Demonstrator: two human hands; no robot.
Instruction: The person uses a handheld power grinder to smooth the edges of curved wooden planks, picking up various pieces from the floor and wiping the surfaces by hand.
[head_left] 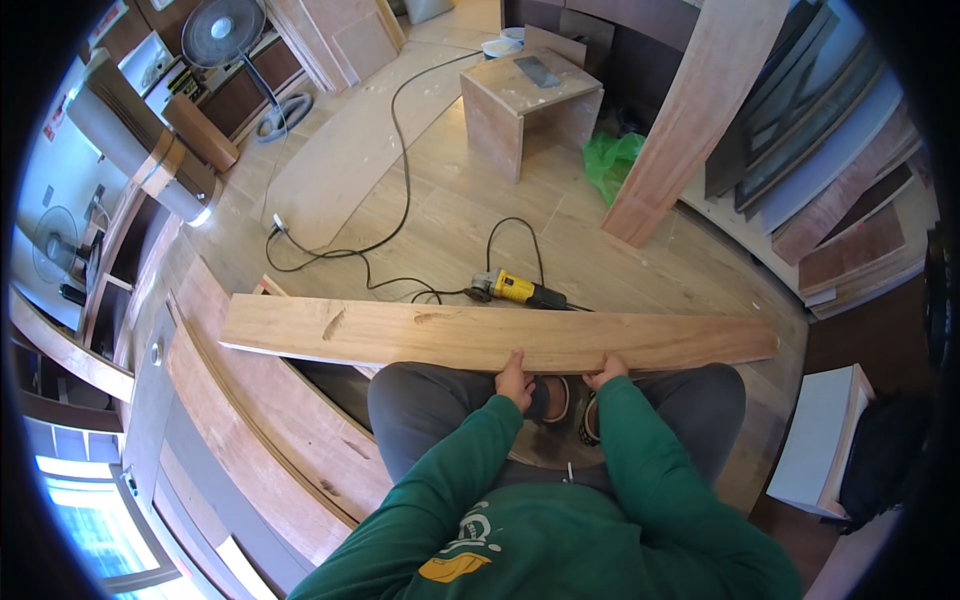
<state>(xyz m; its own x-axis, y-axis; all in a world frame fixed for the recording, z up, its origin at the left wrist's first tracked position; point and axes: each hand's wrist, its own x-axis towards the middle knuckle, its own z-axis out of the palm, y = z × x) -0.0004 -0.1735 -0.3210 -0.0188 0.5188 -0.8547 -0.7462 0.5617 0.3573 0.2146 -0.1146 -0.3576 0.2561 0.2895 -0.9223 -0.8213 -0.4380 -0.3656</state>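
A long wooden board point(480, 338) lies crosswise in front of my knees, with two dark gouged marks on its left half. My left hand point(515, 382) grips its near edge around the middle, thumb on top and fingers hidden beneath. A short way to the right, my right hand point(607, 372) is closed on the same edge. Just beyond the board, a yellow and black angle grinder point(515, 289) rests on the floor, its black cord looping behind it.
Long planks point(250, 420) lie at my left. A small wooden stool point(535, 90) stands ahead, with a green plastic bag point(612, 165) beside it. An upright plank point(690, 130) and stacked panels point(850, 210) are at right. A black cable point(404, 150) crosses the floor. A fan point(222, 35) stands far left.
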